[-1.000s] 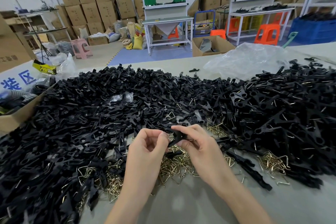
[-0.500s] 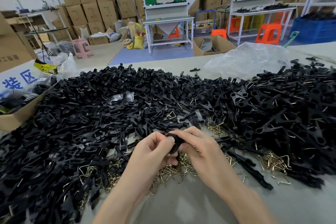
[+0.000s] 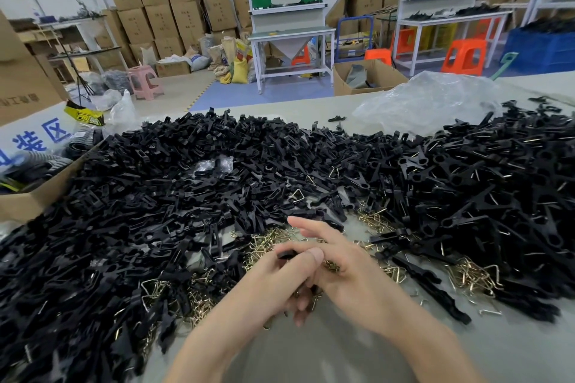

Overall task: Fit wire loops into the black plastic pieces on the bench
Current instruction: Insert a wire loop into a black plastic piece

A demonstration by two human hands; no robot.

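A small black plastic piece (image 3: 284, 255) is held between my two hands low in the middle of the view, mostly hidden by fingers. My left hand (image 3: 270, 286) grips it from the left. My right hand (image 3: 357, 277) pinches it with the thumb on top, while its index and middle fingers stick out straight. Under and around the hands lie loose brass wire loops (image 3: 270, 238). A broad heap of black plastic pieces (image 3: 155, 196) covers the bench (image 3: 342, 357) on the left and behind. On the right is a heap of black pieces with wire showing (image 3: 482, 190).
An open cardboard box (image 3: 34, 199) stands at the bench's left edge. A crumpled clear plastic bag (image 3: 429, 99) lies at the back right. More brass wire loops (image 3: 469, 277) and a long black strip (image 3: 435, 292) lie right of my hands. Bare bench shows near me.
Both hands have drawn closer together and nearer to me with the piece between them. The right index and middle fingers, earlier curled on the piece, now point outward.
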